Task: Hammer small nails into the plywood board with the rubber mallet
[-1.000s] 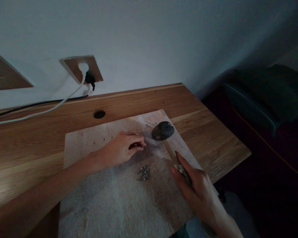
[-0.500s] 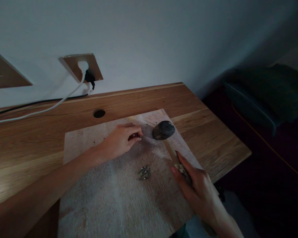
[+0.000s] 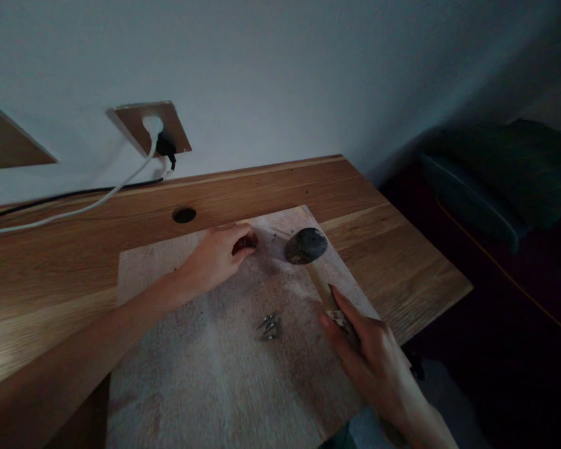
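At lower right, a mallet (image 3: pixel 306 246) is gripped by the right hand (image 3: pixel 378 355); at centre, the left hand (image 3: pixel 217 257) is half-curled, contents unclear; fasteners (image 3: pixel 270 325) are left piled, apparently unused.

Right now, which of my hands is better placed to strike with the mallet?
Your right hand, I'd judge: it grips the mallet by its handle. Your left hand is curled in a pinch near the far edge of the board, away from the handle.
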Available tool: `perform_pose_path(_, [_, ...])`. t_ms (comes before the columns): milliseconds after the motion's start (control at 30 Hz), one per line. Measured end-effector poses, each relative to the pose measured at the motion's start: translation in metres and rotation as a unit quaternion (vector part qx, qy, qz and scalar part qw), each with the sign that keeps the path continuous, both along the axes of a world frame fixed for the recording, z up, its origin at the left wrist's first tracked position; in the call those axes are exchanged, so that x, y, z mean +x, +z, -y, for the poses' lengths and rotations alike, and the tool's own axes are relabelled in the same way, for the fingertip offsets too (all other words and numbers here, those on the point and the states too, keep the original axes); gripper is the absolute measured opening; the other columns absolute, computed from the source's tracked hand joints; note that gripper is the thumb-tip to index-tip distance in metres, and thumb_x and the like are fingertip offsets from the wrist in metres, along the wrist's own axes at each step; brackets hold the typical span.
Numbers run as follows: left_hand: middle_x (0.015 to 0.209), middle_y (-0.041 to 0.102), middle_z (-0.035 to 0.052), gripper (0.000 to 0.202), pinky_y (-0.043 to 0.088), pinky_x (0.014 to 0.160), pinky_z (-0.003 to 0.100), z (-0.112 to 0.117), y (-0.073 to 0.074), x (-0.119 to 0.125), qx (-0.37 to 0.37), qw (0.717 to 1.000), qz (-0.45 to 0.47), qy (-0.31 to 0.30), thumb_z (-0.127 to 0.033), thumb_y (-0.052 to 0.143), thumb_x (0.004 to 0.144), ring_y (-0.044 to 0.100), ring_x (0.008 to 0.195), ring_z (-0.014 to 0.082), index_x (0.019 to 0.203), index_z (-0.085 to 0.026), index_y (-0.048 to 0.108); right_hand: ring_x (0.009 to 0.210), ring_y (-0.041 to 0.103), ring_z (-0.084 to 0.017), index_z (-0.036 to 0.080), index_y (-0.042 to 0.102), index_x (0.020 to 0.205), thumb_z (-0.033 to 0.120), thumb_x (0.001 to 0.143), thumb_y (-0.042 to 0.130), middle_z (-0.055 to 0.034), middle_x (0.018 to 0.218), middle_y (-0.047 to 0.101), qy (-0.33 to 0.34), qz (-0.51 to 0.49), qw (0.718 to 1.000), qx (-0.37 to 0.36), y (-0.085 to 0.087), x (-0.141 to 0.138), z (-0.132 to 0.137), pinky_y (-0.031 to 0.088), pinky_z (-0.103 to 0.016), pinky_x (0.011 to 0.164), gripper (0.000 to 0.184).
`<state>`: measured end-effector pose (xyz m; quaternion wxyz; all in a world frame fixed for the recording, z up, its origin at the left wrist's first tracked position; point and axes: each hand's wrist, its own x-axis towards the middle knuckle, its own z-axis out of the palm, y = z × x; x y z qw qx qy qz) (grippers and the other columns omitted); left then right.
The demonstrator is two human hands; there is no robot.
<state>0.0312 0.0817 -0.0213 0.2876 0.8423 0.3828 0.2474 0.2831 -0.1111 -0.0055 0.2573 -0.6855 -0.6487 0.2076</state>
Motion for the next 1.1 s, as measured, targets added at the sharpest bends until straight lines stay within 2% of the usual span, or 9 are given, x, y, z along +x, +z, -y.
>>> perform_pose_path(167, [0.09, 0.077, 0.0013, 0.014, 0.055, 0.079, 0.032, 0.003, 0.001, 0.003, 0.016, 1.0, -0.012, 0.016, -0.008, 0.073, 0.087, 0.071, 0.081, 0.0189, 0.094, -0.021, 0.07, 0.093, 0.085, -0.031, 0.005, 0.067, 0.145, 0.046, 0.111, 0.046, -0.0203, 0.115, 0.084, 0.004, 0.019, 1.0, 0.002, -0.002, 0.001, -0.001, 0.069, -0.034, 0.071, 0.057])
perform_pose_path(267, [0.092, 0.078, 0.0021, 0.016, 0.055, 0.079, 0.032, 0.003, 0.0, 0.006, 0.029, 0.999, -0.006, 0.024, -0.007, 0.072, 0.087, 0.071, 0.081, 0.0182, 0.096, -0.02, 0.071, 0.092, 0.086, -0.032, 0.004, 0.067, 0.144, 0.048, 0.11, 0.047, -0.0197, 0.111, 0.085, -0.002, 0.017, 1.0, -0.003, -0.002, 0.001, 0.0, 0.069, -0.034, 0.07, 0.059])
perform_pose_path(533, [0.083, 0.078, -0.0003, 0.016, 0.051, 0.074, 0.028, -0.008, -0.001, 0.003, 0.016, 0.999, 0.002, 0.042, -0.003, 0.07, 0.085, 0.071, 0.076, 0.0168, 0.085, -0.019, 0.072, 0.067, 0.083, -0.026, -0.002, 0.063, 0.147, 0.048, 0.11, 0.047, -0.0169, 0.089, 0.086, -0.007, -0.001, 1.0, -0.012, 0.001, -0.002, -0.002, 0.064, -0.032, 0.057, 0.064])
perform_pose_path(700, [0.085, 0.08, -0.0004, 0.022, 0.052, 0.076, 0.028, -0.017, 0.0, 0.002, -0.009, 1.0, 0.009, 0.001, 0.001, 0.065, 0.084, 0.074, 0.08, 0.0174, 0.086, -0.019, 0.074, 0.05, 0.075, -0.022, 0.001, 0.064, 0.148, 0.049, 0.11, 0.048, -0.011, 0.075, 0.083, -0.013, 0.009, 1.0, -0.013, -0.002, 0.0, 0.0, 0.06, -0.031, 0.05, 0.063])
perform_pose_path(800, [0.088, 0.081, -0.0001, 0.022, 0.052, 0.077, 0.028, -0.019, -0.001, 0.003, -0.007, 1.0, 0.018, -0.004, 0.0, 0.064, 0.083, 0.075, 0.083, 0.0178, 0.088, -0.019, 0.075, 0.061, 0.08, -0.025, 0.003, 0.066, 0.146, 0.05, 0.109, 0.048, -0.0134, 0.081, 0.084, -0.012, 0.003, 1.0, -0.013, -0.003, 0.001, 0.0, 0.06, -0.03, 0.051, 0.062])
perform_pose_path(867, [0.088, 0.081, 0.0001, 0.02, 0.053, 0.076, 0.028, -0.018, -0.003, 0.003, 0.0, 1.0, 0.027, 0.002, -0.003, 0.064, 0.085, 0.075, 0.082, 0.0177, 0.089, -0.019, 0.075, 0.071, 0.083, -0.027, 0.003, 0.067, 0.144, 0.05, 0.109, 0.048, -0.0162, 0.09, 0.086, -0.008, 0.0, 1.0, -0.012, -0.002, 0.001, 0.0, 0.064, -0.03, 0.057, 0.061])
perform_pose_path(967, [0.087, 0.081, -0.0002, 0.017, 0.053, 0.076, 0.028, -0.016, -0.006, 0.004, 0.01, 0.999, 0.036, 0.003, -0.007, 0.065, 0.087, 0.074, 0.079, 0.0172, 0.09, -0.02, 0.075, 0.077, 0.085, -0.029, 0.003, 0.068, 0.143, 0.049, 0.109, 0.048, -0.018, 0.096, 0.086, -0.006, 0.006, 1.0, -0.013, -0.001, 0.001, 0.0, 0.066, -0.032, 0.062, 0.06])
perform_pose_path(1100, [0.086, 0.079, -0.0002, 0.019, 0.053, 0.075, 0.028, -0.013, -0.009, 0.005, 0.031, 0.999, 0.027, 0.005, -0.004, 0.065, 0.086, 0.073, 0.078, 0.0169, 0.088, -0.02, 0.074, 0.077, 0.085, -0.028, 0.005, 0.066, 0.145, 0.049, 0.109, 0.048, -0.0173, 0.097, 0.086, -0.003, 0.005, 1.0, -0.012, -0.001, 0.001, 0.0, 0.066, -0.034, 0.062, 0.059])
